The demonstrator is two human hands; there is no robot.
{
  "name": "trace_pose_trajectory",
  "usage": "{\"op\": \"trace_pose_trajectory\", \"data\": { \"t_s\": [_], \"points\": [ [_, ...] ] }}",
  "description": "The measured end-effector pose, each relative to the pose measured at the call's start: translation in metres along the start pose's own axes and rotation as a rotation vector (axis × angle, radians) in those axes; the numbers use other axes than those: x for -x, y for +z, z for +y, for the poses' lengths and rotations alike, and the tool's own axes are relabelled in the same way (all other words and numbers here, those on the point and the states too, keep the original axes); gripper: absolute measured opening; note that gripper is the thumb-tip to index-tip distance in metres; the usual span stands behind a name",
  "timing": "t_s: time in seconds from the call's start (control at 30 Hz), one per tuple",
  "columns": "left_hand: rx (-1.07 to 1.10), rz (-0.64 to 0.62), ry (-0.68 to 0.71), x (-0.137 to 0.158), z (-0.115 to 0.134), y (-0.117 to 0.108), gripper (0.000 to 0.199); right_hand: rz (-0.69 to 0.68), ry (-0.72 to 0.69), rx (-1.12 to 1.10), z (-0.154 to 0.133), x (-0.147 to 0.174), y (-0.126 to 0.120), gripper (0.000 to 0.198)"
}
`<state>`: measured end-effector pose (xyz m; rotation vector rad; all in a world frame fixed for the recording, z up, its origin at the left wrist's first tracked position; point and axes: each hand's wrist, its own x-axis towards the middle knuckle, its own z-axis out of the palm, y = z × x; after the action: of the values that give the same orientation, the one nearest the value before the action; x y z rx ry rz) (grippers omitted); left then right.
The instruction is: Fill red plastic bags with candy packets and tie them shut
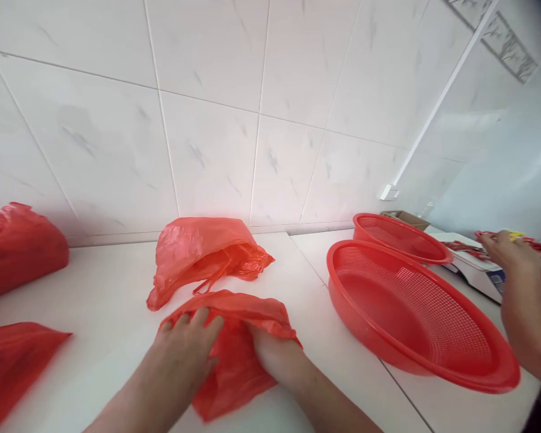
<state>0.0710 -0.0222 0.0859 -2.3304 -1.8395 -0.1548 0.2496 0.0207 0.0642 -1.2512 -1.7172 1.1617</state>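
My curled left hand (184, 349) holds 1 red plastic bag (234, 373), my right hand (275, 355) inside, spread hidden, with 2 colanders (383, 313) nearer the surface's (117, 313) right edge and 3 more bags (193, 237).

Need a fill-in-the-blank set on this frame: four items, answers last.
1. The left hand and right hand touch a thin, crumpled, ___-coloured plastic bag.
2. Of these hands, the one with its fingers hidden under the bag's rim is the ___ one.
3. On the flat white tabletop, the wide red plastic mesh-sided baskets number ___.
4. White, marble-patterned tiles cover the ___ behind.

Answers: red; right; two; wall.
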Motion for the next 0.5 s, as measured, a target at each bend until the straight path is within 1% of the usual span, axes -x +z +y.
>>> {"op": "trace_pose_trajectory", "data": {
  "t_s": [0.07, 0.1, 0.17, 0.2, 0.23, 0.3, 0.4, 0.43, 0.5],
  "points": [
    [-0.019, 0.034, -0.017, -0.003, -0.019, -0.018, 0.032, -0.051, 0.080, -0.030, -0.001, 0.001, 0.002, 0.039],
    [-0.033, 0.049, -0.026, -0.004, -0.026, -0.024, 0.036, -0.068, 0.107, -0.012, -0.001, 0.002, 0.000, 0.037],
    [-0.057, 0.049, -0.021, -0.002, -0.035, -0.032, 0.045, -0.098, 0.112, 0.081, -0.004, 0.003, -0.010, 0.021],
    [-0.067, 0.036, -0.018, -0.001, -0.037, -0.033, 0.051, -0.125, 0.096, 0.155, -0.005, 0.003, -0.016, 0.013],
    [-0.068, 0.014, -0.010, 0.000, -0.039, -0.033, 0.056, -0.158, 0.067, 0.228, -0.006, 0.002, -0.023, 0.009],
    [-0.036, -0.032, 0.023, 0.002, -0.043, -0.030, 0.064, -0.234, 0.025, 0.326, -0.010, -0.002, -0.036, 0.015],
    [0.057, -0.061, 0.088, 0.002, -0.050, -0.023, 0.061, -0.328, 0.072, 0.388, -0.013, -0.009, -0.051, 0.038],
    [0.084, -0.060, 0.109, 0.000, -0.053, -0.022, 0.058, -0.361, 0.097, 0.391, -0.014, -0.012, -0.053, 0.040],
    [0.113, -0.028, 0.148, -0.003, -0.054, -0.023, 0.050, -0.415, 0.114, 0.384, -0.013, -0.016, -0.055, 0.036]
  ]
}}
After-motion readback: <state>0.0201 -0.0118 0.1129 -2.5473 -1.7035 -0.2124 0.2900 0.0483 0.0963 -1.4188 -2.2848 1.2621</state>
